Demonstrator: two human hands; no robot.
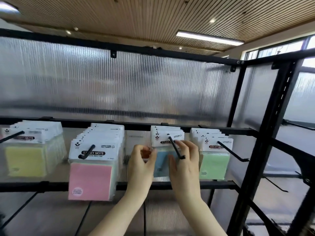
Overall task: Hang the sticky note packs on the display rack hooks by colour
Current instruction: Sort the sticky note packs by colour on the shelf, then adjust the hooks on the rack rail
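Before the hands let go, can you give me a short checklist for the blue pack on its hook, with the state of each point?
1. Blue pack is on the hook with the other blue packs: ok.
2. Pack colour matches its row; pink packs, yellow packs and green packs hang on other hooks: ok.
3. Hook passes fully through the pack's hole: cannot tell, the fingers cover it.
4. Left hand holds the pack's left edge: ok.
5. Right hand rests on the pack front, fingers beside the hook: ok.
6. Pack pushed back against those behind: cannot tell.
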